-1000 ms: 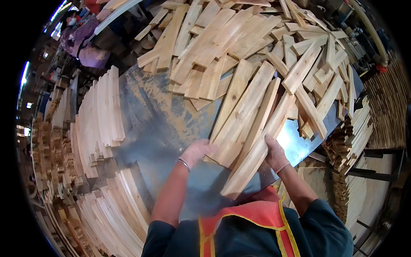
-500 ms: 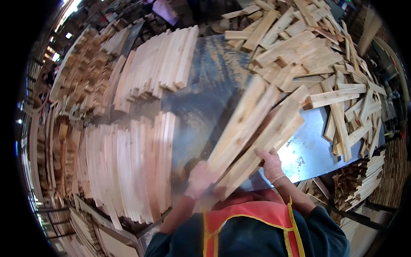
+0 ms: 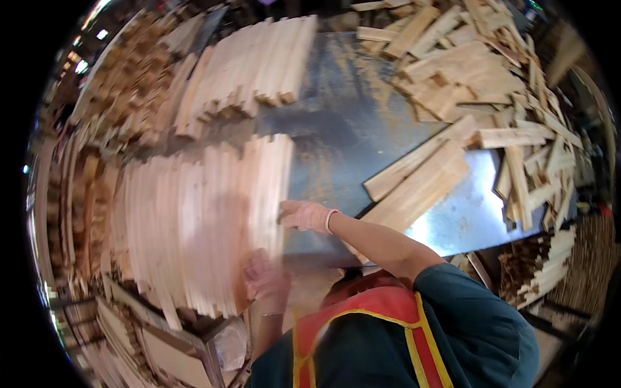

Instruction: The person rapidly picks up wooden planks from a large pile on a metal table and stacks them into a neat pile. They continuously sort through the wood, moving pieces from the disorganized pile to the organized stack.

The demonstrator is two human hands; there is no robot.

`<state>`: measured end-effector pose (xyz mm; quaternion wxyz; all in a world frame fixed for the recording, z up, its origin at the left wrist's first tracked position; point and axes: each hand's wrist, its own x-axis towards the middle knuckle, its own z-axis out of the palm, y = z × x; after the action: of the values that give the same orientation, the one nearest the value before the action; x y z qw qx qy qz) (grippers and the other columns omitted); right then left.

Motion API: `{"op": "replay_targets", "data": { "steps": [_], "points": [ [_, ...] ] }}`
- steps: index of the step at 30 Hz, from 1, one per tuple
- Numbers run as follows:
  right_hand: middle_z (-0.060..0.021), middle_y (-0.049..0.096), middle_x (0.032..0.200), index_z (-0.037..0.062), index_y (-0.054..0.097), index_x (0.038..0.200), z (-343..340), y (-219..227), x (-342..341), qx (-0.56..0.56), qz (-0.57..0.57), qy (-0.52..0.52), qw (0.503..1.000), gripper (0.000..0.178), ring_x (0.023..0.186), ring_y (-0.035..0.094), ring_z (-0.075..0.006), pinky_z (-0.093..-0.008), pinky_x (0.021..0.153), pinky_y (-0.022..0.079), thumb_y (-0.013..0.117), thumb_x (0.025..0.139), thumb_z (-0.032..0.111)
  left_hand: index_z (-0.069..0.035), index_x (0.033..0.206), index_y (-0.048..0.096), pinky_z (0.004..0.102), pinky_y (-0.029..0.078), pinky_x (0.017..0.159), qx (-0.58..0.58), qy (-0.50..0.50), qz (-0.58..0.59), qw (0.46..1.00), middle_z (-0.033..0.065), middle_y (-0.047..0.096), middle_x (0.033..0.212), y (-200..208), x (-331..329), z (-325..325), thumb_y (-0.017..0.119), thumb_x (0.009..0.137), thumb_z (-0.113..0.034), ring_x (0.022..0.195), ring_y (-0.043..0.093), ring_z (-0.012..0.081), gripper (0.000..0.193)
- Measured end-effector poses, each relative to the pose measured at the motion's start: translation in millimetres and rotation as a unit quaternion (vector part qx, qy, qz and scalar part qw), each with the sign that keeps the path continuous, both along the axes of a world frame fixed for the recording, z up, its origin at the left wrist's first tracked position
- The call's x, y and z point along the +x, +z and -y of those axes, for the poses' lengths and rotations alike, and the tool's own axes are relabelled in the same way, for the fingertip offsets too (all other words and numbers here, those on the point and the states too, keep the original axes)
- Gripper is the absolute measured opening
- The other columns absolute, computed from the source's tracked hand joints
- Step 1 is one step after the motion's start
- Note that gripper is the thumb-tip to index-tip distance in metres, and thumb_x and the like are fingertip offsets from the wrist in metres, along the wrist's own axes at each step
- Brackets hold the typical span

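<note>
Wooden strips stand side by side in a near row (image 3: 187,226) on the left of the metal table. At the row's right end, my gloved right hand (image 3: 307,215) reaches across with its fingers closed against the outermost strip (image 3: 275,187). My left hand (image 3: 266,278), also gloved, is at the lower end of these strips; motion blurs its fingers. To the right of my right forearm, two boards (image 3: 420,187) lie slantwise on the table, their lower ends partly behind that arm.
A second row of strips (image 3: 249,68) lies farther back. Loose wood pieces are heaped in a pile (image 3: 466,77) at the far right. The dark metal table (image 3: 343,129) carries sawdust. Stacked wood (image 3: 550,271) stands below its right edge.
Both hands have moved left from the slanting boards to the near row. Pale strips now stand at its right end, and fewer boards lie slantwise. The view has shifted slightly.
</note>
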<state>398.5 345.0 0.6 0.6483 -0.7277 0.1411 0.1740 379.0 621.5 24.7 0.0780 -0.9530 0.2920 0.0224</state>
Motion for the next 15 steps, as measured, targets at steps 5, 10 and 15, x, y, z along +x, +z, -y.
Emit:
{"op": "replay_targets", "data": {
  "steps": [5,10,15],
  "points": [
    [-0.004,0.07,0.098,0.0131,0.071,0.124,119,36,-115,0.005,0.162,-0.288,0.944,0.03,0.09,0.064,-0.0128,-0.0336,0.083,0.055,0.07,0.098,0.027,-0.007,0.16,0.044,0.0575,0.03,0.125,-0.108,-0.105,-0.025,0.988,0.0192,0.041,0.165,13,-10,75,0.081,0.08,-0.053,0.151,0.038,0.0415,0.1],
    [-0.0031,0.069,0.11,0.0014,0.065,0.135,283,-55,-290,-0.113,0.204,-0.723,0.65,0.041,0.097,0.065,-0.0148,-0.0309,0.087,0.055,0.074,0.098,0.017,-0.008,0.156,0.049,0.0577,0.04,0.113,-0.09,-0.264,-0.115,0.953,0.0189,0.05,0.153,24,-88,208,0.085,0.076,-0.055,0.137,0.05,0.0411,0.1],
    [0.0021,0.051,0.075,0.0137,0.06,0.091,442,-51,-389,0.165,0.164,-0.792,0.564,0.028,0.061,0.049,-0.0094,-0.0291,0.054,0.04,0.079,0.097,0.033,-0.012,0.154,0.051,0.054,0.047,0.094,-0.085,-0.293,-0.143,0.942,0.0181,0.053,0.136,17,-114,265,0.087,0.072,-0.048,0.12,0.056,0.0404,0.096]
  ]
}}
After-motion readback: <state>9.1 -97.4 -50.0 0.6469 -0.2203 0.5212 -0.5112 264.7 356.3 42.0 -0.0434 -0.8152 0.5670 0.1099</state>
